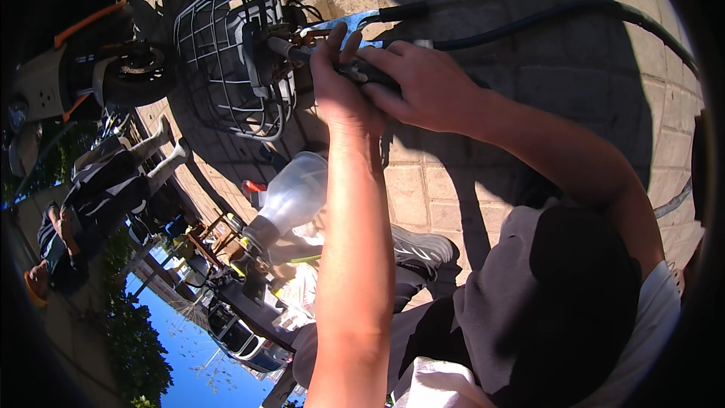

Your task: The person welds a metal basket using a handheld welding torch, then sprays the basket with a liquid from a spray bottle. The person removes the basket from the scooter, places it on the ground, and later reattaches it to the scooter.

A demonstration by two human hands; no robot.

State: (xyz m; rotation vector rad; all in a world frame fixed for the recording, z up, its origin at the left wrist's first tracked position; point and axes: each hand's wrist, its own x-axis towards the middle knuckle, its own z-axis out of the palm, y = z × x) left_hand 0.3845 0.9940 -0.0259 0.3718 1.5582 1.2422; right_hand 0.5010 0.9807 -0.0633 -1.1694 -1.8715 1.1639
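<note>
Pale rectangular paving stones [408,195] spread behind a dark-grey wire basket [234,60]. Right of it, the right hand [432,83] was curled snugly and the left hand [343,97] loosely cupped, half uncurled, a slim dark rod-like piece [381,76] between them in the right's grasp; the left's hold was unclear.

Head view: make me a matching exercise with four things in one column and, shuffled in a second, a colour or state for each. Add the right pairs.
Column one
1. Wire basket
2. Right hand
3. Shoe near the left forearm
4. Bottle-shaped container

Column two
A. Pale and see-through
B. An open grid of dark bars
C. Fingers closed on a slim dark piece
D. Dark grey with a paler pattern

Right pairs: 1-B, 2-C, 3-D, 4-A
</note>
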